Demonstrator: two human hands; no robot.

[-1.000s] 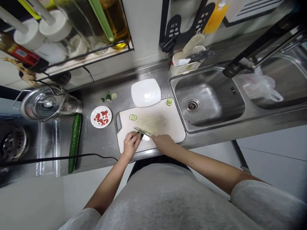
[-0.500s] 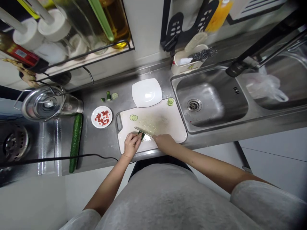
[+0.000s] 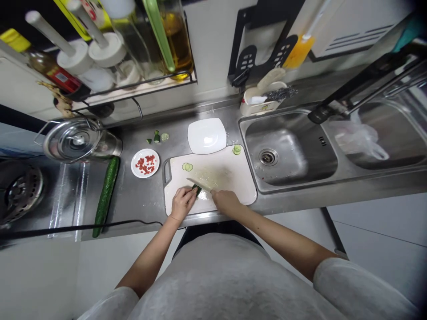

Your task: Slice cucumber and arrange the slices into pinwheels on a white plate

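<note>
My left hand (image 3: 183, 203) is closed on a short dark green piece of cucumber (image 3: 197, 190), pressing it to the white cutting board (image 3: 227, 202). Its fingers hide part of the piece. My right hand (image 3: 226, 202) grips the handle of a kitchen knife (image 3: 199, 184), whose blade lies beside the cucumber piece and points up and left. Thin cucumber slices (image 3: 187, 167) rest near the board's left side, and more slices (image 3: 236, 149) lie at its upper right corner. Wet bits dot the board's middle.
A white square plate (image 3: 207, 137) sits behind the board. To the left are a small plate (image 3: 145, 163) with chopped red bits, cucumber offcuts (image 3: 156, 138), a whole cucumber (image 3: 106, 195) and a steel pot (image 3: 78, 140). A black cable (image 3: 133, 221) crosses the counter. The sink (image 3: 293, 151) is on the right.
The camera view has shifted and tilted slightly. The knife blade shows its flat side more now. My left hand stays on the cucumber piece and my right hand keeps the knife.
</note>
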